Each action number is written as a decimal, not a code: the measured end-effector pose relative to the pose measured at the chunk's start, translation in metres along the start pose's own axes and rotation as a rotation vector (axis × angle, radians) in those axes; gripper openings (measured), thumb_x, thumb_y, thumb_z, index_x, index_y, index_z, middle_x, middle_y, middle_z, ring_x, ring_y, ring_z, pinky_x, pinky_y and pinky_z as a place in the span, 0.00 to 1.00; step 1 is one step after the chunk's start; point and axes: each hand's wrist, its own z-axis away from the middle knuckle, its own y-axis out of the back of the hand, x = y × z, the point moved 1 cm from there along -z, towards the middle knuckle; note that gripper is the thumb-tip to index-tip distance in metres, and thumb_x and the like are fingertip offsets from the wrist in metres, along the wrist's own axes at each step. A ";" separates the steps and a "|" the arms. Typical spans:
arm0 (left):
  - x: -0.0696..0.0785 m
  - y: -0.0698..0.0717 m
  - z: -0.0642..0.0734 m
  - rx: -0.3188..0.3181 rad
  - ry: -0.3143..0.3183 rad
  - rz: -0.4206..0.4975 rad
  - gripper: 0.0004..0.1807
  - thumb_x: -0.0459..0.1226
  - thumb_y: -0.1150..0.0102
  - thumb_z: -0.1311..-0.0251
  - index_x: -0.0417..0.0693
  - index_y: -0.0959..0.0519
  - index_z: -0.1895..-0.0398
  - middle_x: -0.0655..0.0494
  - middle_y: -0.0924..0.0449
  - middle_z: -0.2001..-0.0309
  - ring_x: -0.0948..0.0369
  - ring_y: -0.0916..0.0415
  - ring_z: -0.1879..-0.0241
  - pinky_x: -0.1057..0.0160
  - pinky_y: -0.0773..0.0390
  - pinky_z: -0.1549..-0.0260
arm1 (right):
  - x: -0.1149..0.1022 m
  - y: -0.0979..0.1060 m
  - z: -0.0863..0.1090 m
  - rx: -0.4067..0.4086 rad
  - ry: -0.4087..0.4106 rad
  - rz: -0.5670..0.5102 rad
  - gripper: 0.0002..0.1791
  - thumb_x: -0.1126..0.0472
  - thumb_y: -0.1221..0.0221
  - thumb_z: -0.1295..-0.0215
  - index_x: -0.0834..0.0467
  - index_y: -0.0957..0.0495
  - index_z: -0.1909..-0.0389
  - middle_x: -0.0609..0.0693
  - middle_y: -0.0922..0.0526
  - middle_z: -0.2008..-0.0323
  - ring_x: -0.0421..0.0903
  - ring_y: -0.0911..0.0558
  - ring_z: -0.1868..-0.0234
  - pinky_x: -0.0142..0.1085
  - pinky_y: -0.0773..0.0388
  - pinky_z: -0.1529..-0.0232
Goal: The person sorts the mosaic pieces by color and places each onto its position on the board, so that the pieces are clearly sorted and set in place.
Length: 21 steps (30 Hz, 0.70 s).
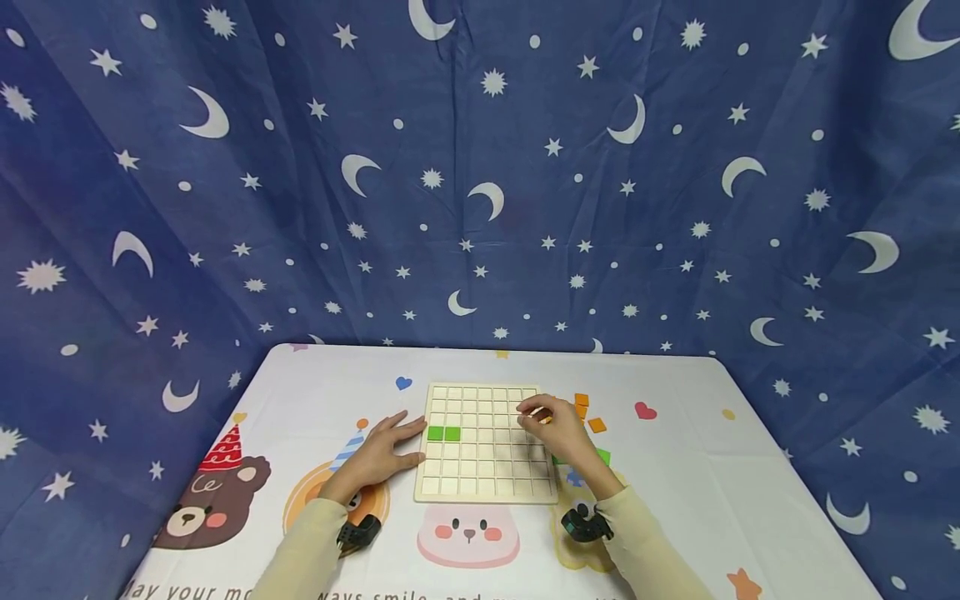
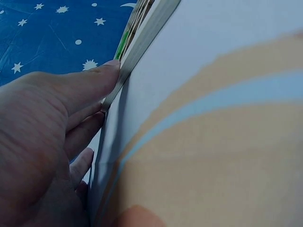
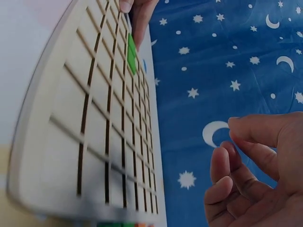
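A pale gridded board (image 1: 486, 494) lies on the table, with two green square tiles (image 1: 444, 433) side by side in cells at its left. My left hand (image 1: 380, 454) rests at the board's left edge. In the left wrist view, fingertips (image 2: 111, 71) touch the board's side. Over the board's right edge hovers my right hand (image 1: 557, 429), its fingers bent and the thumb near the index finger. No object shows between the fingers of the right hand (image 3: 260, 170) in the right wrist view.
Loose orange tiles (image 1: 597, 425) lie right of the board, beyond the right hand. Green tiles (image 1: 603, 456) lie nearer, partly hidden by that hand. The printed white tablecloth (image 1: 675, 500) meets a dark blue curtain (image 1: 480, 250) with moons and stars behind.
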 end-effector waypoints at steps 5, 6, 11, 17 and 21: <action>0.001 0.001 0.000 0.000 0.011 -0.003 0.35 0.47 0.32 0.42 0.53 0.30 0.30 0.52 0.36 0.27 0.40 0.53 0.23 0.32 0.48 0.31 | 0.012 0.012 0.007 0.015 -0.017 0.007 0.10 0.61 0.33 0.39 0.56 0.15 0.57 0.47 0.15 0.62 0.42 0.19 0.63 0.31 0.23 0.70; 0.002 0.001 0.001 -0.001 0.012 -0.005 0.35 0.47 0.32 0.42 0.53 0.30 0.30 0.52 0.36 0.26 0.40 0.54 0.23 0.32 0.47 0.31 | 0.015 0.014 0.008 0.017 -0.018 0.008 0.10 0.61 0.33 0.39 0.57 0.15 0.57 0.48 0.15 0.62 0.43 0.19 0.64 0.31 0.23 0.70; 0.000 0.002 0.001 -0.006 0.022 -0.007 0.35 0.47 0.33 0.41 0.54 0.30 0.30 0.52 0.38 0.26 0.40 0.54 0.23 0.32 0.48 0.31 | 0.023 0.025 0.013 0.037 -0.032 0.020 0.10 0.62 0.34 0.39 0.57 0.15 0.57 0.49 0.15 0.63 0.44 0.19 0.64 0.30 0.23 0.69; -0.001 0.001 0.001 -0.013 0.027 -0.012 0.35 0.48 0.33 0.41 0.55 0.31 0.30 0.51 0.40 0.25 0.40 0.55 0.23 0.32 0.48 0.31 | 0.032 0.036 0.019 0.084 -0.072 0.026 0.10 0.62 0.34 0.39 0.59 0.15 0.57 0.51 0.15 0.62 0.44 0.20 0.64 0.28 0.23 0.72; 0.000 0.001 0.001 -0.016 0.007 -0.008 0.35 0.47 0.34 0.40 0.54 0.31 0.30 0.51 0.39 0.25 0.40 0.55 0.23 0.31 0.47 0.31 | 0.038 0.041 0.026 0.107 -0.101 0.053 0.08 0.62 0.33 0.39 0.57 0.16 0.59 0.51 0.15 0.61 0.45 0.20 0.63 0.27 0.22 0.69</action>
